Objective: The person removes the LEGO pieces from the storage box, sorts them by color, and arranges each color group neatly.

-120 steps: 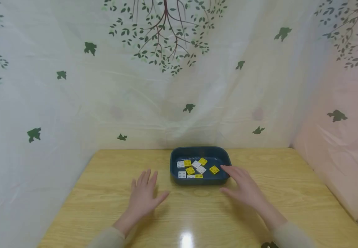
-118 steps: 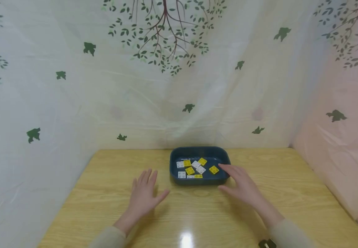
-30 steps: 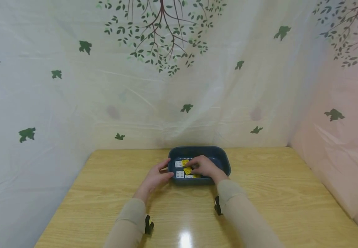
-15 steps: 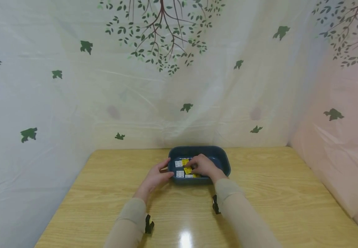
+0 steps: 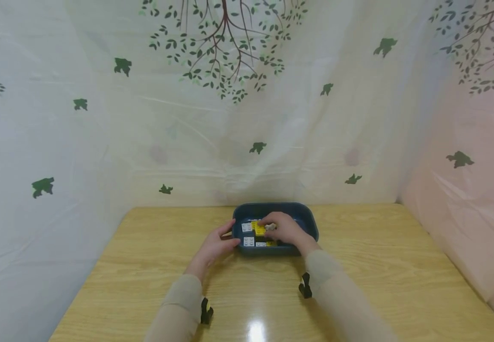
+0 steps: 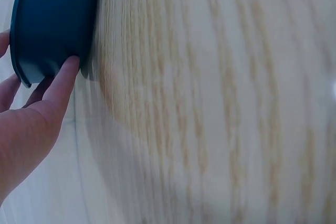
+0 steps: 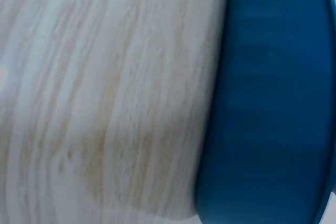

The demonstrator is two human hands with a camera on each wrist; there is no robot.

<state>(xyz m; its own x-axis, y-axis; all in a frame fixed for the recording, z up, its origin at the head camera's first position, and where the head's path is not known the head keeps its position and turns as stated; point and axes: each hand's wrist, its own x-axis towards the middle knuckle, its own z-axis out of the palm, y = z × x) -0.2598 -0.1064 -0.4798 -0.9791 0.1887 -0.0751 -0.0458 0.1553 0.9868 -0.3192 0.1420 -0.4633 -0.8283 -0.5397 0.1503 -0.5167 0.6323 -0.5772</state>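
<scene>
A dark blue tray [image 5: 312,223] sits at the back of the table with white and yellow square toy bricks in it. My left hand [image 5: 213,243] holds the tray's left end; in the left wrist view its thumb [image 6: 64,80] presses the tray's wall [image 6: 55,19]. Inside the tray, my right hand [image 5: 287,229] pinches a small white brick [image 5: 270,227] between thumb and fingers. Just left of it a yellow brick [image 5: 259,231] appears raised, though whether the fingers touch it I cannot tell. White bricks [image 5: 249,241] lie along the left side. The right hand covers part of the tray.
The wooden table [image 5: 153,270] spreads out around the tray. Behind it hangs a pale curtain [image 5: 187,142] printed with branches and birds. A dark strapped device [image 5: 305,286] sits at the right wrist, another device [image 5: 206,311] at the left. The right wrist view shows mostly tray wall [image 7: 268,103].
From apart and open, both hands have come to the tray: the left to its end, the right inside. In the last half second a white brick has come up between the right fingers.
</scene>
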